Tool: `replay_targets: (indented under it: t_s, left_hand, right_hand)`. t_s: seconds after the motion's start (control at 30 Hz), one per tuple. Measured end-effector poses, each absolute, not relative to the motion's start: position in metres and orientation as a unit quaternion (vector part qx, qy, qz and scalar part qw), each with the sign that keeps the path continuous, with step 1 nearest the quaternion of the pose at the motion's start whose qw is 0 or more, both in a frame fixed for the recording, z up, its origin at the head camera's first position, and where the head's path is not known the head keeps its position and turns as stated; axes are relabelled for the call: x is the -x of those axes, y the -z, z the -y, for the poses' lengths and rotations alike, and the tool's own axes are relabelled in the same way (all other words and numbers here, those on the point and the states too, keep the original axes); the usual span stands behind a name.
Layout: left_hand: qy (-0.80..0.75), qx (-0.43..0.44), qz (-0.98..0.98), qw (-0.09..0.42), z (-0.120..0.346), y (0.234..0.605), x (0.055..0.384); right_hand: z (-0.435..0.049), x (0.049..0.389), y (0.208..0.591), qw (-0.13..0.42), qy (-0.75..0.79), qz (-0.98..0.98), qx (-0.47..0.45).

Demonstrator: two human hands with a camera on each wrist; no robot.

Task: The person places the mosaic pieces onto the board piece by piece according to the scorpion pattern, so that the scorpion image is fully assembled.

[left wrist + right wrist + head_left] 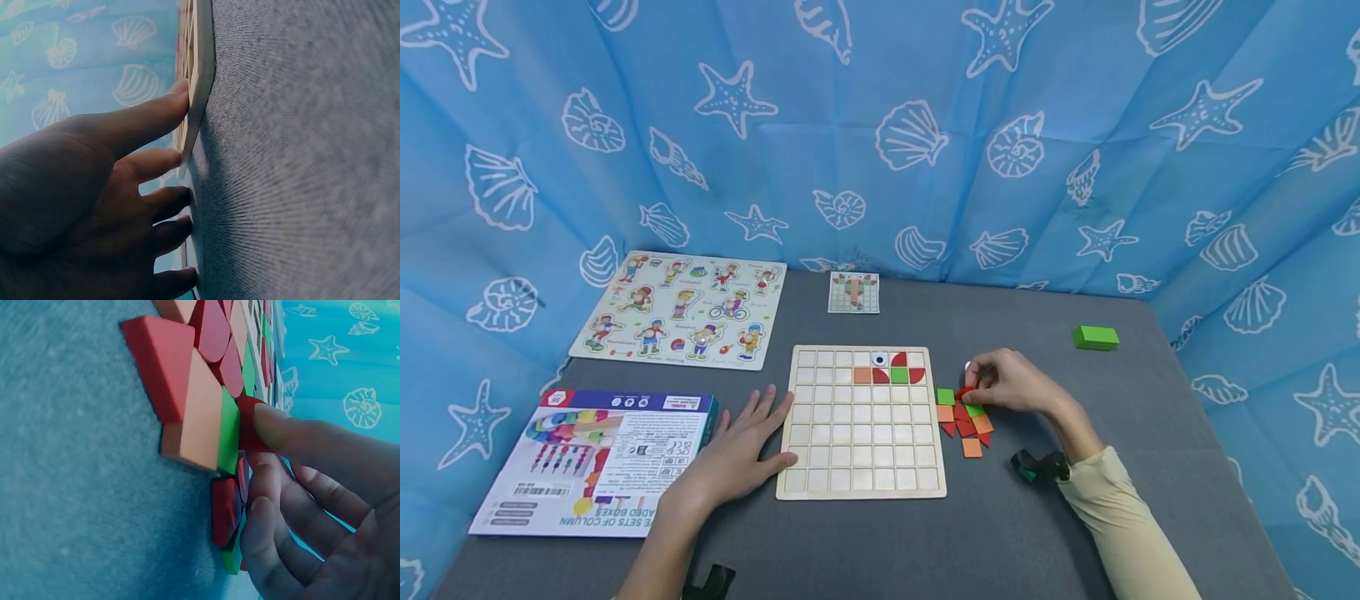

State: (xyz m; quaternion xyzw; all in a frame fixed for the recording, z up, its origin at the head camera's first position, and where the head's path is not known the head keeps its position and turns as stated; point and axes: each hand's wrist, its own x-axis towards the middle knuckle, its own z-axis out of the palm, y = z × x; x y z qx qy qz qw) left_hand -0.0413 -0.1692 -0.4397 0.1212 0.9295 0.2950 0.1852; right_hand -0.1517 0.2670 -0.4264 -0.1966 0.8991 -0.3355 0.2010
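A wooden grid board (861, 425) lies mid-table, with several red, green and orange tiles and a white eye tile (880, 359) set in its top rows. My left hand (730, 454) is spread along the board's left side, thumb touching its edge. Right of the board is a loose pile of red, green and orange tiles (964, 417). Over that pile, my right hand (1011, 381) pinches a red tile (251, 425) between thumb and finger. In the right wrist view, a green tile (229, 428) and an orange tile (201, 415) lie right beside the pinched one.
A small printed pattern card (853, 292) lies behind the board. At the back left is a picture puzzle board (679, 310); a product box (595, 462) lies left of my left hand. A green block (1095, 337) sits at the right rear, before the blue curtain (880, 133).
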Motion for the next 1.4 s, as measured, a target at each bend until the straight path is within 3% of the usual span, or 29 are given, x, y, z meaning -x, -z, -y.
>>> replay_targets:
  t_s: [0.33,0.77,1.4]
  left_hand:
    - [-0.294,-0.120,-0.930,0.187,0.169,0.438,0.042]
    - [-0.291,-0.126,-0.932,0.177,0.168,0.439,0.044]
    - [-0.288,-0.121,-0.932,0.186,0.169,0.438,0.042]
  right_hand:
    - [-0.248,0.151,0.423,0.164,0.385,-0.884,0.207]
    - [-0.187,0.159,0.422,0.196,0.468,-0.834,0.218]
    - [-0.107,0.175,0.429,0.185,0.390,-0.862,0.265]
